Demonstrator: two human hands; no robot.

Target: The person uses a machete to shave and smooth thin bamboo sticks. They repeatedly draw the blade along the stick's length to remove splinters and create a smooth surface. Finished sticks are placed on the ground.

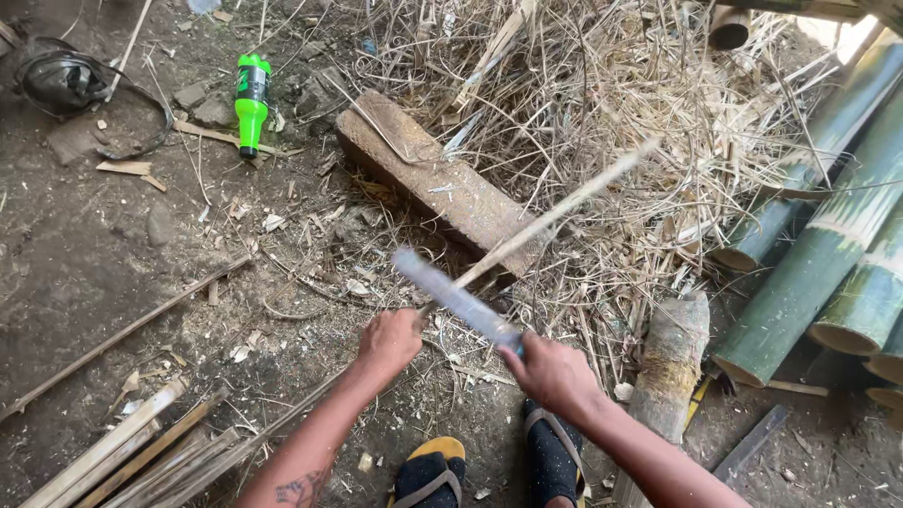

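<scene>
My left hand (388,341) grips the near end of a thin bamboo strip (564,209) that slants up to the right over the straw. My right hand (555,373) is closed on the handle of a long flat blade (450,293), which points up-left and crosses the strip just beyond my left hand. Both the blade and the strip look blurred. A worn wooden block (442,183) lies on the ground just behind them. My feet in dark sandals (429,476) show at the bottom edge.
Thick green bamboo poles (818,263) lie stacked at the right. Dry straw and shavings (611,103) cover the ground behind. A green plastic bottle (251,102) lies at the upper left. Split bamboo strips (141,452) lie at the lower left, a short log (670,372) beside my right arm.
</scene>
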